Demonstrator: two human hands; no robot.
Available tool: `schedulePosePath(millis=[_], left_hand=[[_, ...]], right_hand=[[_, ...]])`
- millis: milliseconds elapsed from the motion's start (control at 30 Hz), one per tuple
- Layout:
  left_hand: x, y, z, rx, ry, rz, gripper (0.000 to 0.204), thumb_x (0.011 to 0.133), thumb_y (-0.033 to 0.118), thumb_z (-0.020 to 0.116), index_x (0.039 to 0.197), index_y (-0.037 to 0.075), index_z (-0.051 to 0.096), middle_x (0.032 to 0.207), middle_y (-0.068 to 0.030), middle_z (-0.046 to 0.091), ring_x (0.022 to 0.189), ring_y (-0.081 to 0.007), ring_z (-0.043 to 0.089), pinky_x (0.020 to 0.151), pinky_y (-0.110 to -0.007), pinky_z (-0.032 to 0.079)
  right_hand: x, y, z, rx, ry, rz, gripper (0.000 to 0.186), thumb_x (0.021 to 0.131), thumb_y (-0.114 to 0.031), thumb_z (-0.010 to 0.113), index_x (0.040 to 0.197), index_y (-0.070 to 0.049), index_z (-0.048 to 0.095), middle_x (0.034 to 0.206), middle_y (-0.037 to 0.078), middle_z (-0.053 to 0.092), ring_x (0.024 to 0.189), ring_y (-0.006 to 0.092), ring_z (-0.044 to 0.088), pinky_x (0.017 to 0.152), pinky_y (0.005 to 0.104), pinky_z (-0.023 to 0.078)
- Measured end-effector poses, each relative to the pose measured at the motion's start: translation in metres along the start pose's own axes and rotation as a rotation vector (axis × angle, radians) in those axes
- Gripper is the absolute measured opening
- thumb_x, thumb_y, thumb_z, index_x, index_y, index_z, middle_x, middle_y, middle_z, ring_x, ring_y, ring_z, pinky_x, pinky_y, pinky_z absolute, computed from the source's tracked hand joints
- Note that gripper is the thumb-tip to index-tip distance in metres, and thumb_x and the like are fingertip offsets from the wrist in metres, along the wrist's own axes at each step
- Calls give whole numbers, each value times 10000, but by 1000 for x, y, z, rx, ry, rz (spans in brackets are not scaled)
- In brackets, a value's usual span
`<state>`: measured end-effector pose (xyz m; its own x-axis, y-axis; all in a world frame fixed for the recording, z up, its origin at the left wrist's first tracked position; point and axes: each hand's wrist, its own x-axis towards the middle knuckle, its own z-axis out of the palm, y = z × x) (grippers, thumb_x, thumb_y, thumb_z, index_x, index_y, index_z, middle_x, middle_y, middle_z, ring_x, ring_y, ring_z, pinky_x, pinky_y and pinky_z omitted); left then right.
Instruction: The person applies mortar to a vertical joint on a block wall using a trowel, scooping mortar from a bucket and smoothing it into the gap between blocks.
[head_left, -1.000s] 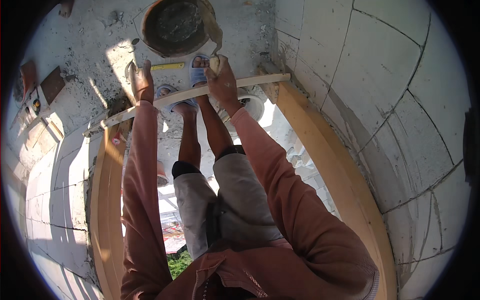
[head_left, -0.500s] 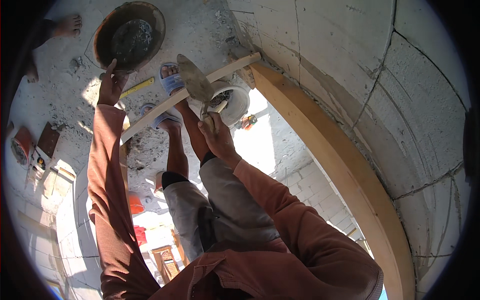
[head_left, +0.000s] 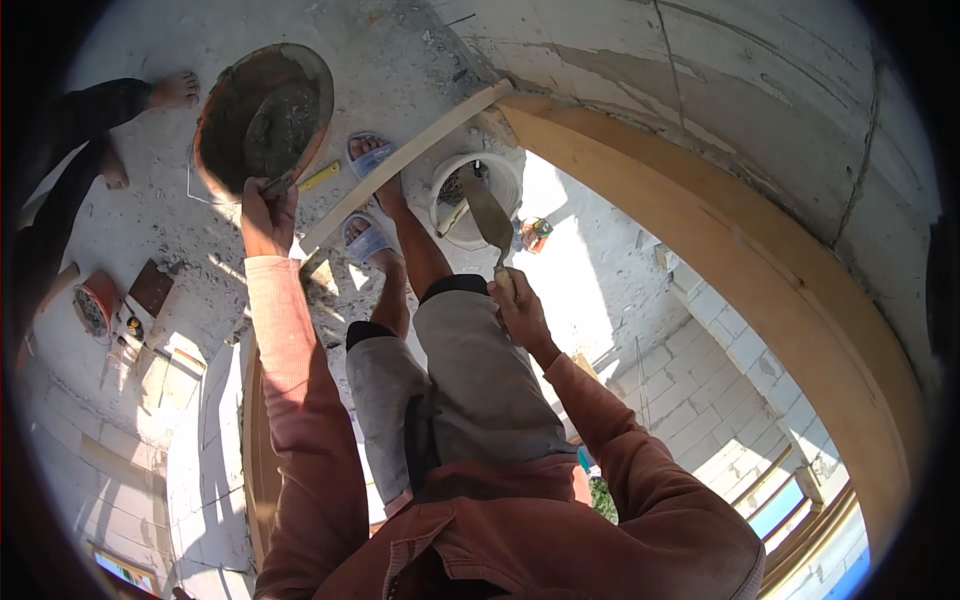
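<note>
My left hand [head_left: 267, 222] grips the near rim of a round brown bucket [head_left: 222, 112], thumb and fingers closed over the edge. The bucket is tilted, with wet grey mortar [head_left: 285, 125] in its bottom and a wire handle at its side. In my right hand [head_left: 522, 318] is a pointing trowel [head_left: 488, 215], held by its light handle with the blade pointing up and away. The blade shows over the edge of a white bucket [head_left: 437, 205], which holds dark material and a tool with a pale handle.
A wooden batten [head_left: 400, 165] crosses over my sandalled feet. A curved-looking timber beam [head_left: 700, 215] runs along the block wall [head_left: 780, 130] at right. A yellow strip [head_left: 320, 177] lies by the brown bucket. Another person's bare foot [head_left: 176, 90] is at far left, above an orange bucket [head_left: 102, 290].
My view has shifted. The trowel has come back from above the batten toward me and the white bucket. My left hand stays at the brown bucket's rim, and more of the other person's legs shows.
</note>
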<state>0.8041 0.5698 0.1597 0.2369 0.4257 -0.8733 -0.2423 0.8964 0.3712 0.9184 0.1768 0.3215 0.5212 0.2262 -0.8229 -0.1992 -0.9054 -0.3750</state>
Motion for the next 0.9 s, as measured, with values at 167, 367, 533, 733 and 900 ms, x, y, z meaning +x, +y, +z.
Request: schedulePosePath(millis=[167, 367, 533, 733, 900], left_hand=[[-93, -29, -61, 9, -255, 56, 55, 1005, -6, 520, 985, 45, 526, 923, -39, 563, 846, -106, 567, 878, -285, 578], [-184, -103, -112, 527, -315, 187, 102, 1017, 100, 598, 985, 50, 514, 941, -14, 567, 856, -99, 556, 864, -273, 550], [-255, -155, -131, 275, -146, -285, 295, 1077, 213, 492, 1313, 46, 548, 1252, -114, 666, 1142, -235, 667, 887, -349, 631], [-317, -254, -138, 777, -71, -446, 216, 930, 157, 647, 1112, 45, 612, 898, -34, 654, 773, -165, 673, 701, -311, 599], [-353, -377, -109, 1180, -334, -322, 734, 875, 189, 715, 1516, 195, 359, 862, -43, 645, 697, -115, 624, 676, -292, 575]], right_hand=[[-77, 38, 12, 375, 31, 269, 491, 994, -379, 617, 1333, -35, 530, 787, 98, 612, 609, 160, 600, 558, 346, 500], [-160, 115, 17, 448, 178, 212, 488, 1009, -385, 631, 1329, -31, 529, 793, 41, 586, 554, 111, 554, 497, 290, 463], [-204, 188, 8, 612, 266, 265, 459, 991, -326, 662, 1324, -23, 572, 837, 87, 649, 524, 130, 586, 486, 298, 468], [-250, 251, -7, 949, 195, 233, 472, 992, -261, 644, 1389, -21, 557, 881, 16, 624, 588, 91, 593, 524, 252, 489], [-273, 333, 5, 1145, 143, 247, 549, 983, -272, 653, 1460, -42, 508, 1059, 60, 675, 699, 101, 607, 594, 257, 529]])
